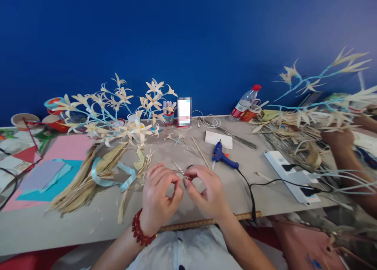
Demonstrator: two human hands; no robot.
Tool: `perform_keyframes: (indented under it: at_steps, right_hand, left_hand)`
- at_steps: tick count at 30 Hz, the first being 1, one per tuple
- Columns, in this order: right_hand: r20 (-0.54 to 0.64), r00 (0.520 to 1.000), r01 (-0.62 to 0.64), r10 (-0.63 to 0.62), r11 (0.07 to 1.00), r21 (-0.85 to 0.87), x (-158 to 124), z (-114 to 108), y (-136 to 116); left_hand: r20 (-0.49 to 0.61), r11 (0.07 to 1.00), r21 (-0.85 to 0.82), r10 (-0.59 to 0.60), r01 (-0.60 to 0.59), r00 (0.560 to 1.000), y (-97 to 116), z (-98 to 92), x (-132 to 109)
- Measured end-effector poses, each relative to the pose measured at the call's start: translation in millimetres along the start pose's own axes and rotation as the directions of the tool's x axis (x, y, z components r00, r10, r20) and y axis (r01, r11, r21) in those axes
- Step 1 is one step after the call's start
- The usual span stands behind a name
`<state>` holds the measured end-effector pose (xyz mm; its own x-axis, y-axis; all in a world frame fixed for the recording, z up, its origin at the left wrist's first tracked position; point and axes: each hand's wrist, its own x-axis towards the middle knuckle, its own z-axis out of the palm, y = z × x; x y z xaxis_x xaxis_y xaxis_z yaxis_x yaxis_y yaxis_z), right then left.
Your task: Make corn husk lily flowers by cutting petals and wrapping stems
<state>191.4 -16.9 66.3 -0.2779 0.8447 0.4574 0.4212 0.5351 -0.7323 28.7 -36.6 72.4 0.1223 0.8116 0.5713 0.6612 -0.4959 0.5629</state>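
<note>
- In the head view, the small thin piece (185, 178) sits at the middle of the worktop (97, 230), just above its near edge; its exact shape is too small for me to make out.
- Leafy pale flower sprays (137, 131) with blue stems fill the far left part and look finished to me.
- The piece in the fingers looks unfinished, I would judge, and the dry husk strips (78, 183) towards the left edge look unused, as does the loose blue ribbon (94, 173) beside them.
- A small blue-stemmed cluster (176, 139) lies apart, beyond the hands; I can't tell whether it is complete.
- The left hand (161, 189), with a red beaded bracelet (138, 228) at its wrist, curls inward, thumb and forefinger pinched on the piece.
- The right hand (207, 191) mirrors it, thumb and forefinger pinched on the same piece; the fingertips of both nearly meet.
- Both forearms slant in over the near edge.
- The blue glue gun (220, 154) lies to the right, untouched.
- Another person's hand (338, 140) is at the right edge; its grip is unclear.
</note>
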Motion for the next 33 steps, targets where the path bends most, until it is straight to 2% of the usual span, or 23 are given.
perform_keyframes:
  at_steps: [3,6,9,12,15,18,24,29,33]
  right_hand:
    - [-0.075,0.997,0.021,-0.024,0.999,-0.039,1,1,4]
    - [-0.138,0.990,-0.013,0.004,0.998,-0.069,0,-6,10]
    - [-0.073,0.997,-0.021,0.020,1.000,-0.021,0,-7,6]
    - [-0.003,1.000,0.020,-0.020,1.000,-0.008,2,-1,-1]
    - [-0.051,0.998,0.038,-0.040,0.998,-0.052,3,0,1]
    - [-0.115,0.993,0.000,-0.007,0.998,-0.068,2,-6,7]
    - [0.007,1.000,0.007,-0.007,0.999,0.049,1,-1,-2]
    - [-0.077,0.994,0.080,-0.077,0.996,0.042,0,10,-4]
    - [-0.073,0.991,0.112,-0.111,0.994,0.011,-1,10,-3]
  left_hand:
    - [-0.010,1.000,0.003,-0.003,0.003,1.000,-1,-1.1,-1]
    - [-0.023,1.000,-0.001,-0.010,0.010,1.000,-3,-2.0,-2]
    - [-0.018,1.000,0.002,-0.007,0.007,1.000,-2,-1.1,-1]
    - [-0.006,1.000,0.010,-0.001,0.001,1.000,1,-0.3,-1]
    - [-0.001,1.000,0.017,0.002,-0.002,1.000,1,-1.3,-1]
    - [-0.011,1.000,0.013,-0.010,0.010,1.000,-1,-2.6,-2]
    - [-0.016,1.000,-0.028,-0.012,0.011,1.000,-2,0.0,-2]
    - [0.007,0.999,-0.032,-0.015,0.015,1.000,-2,-1.2,-3]
    - [0.003,1.000,-0.026,0.006,-0.006,1.000,0,-0.8,-1]
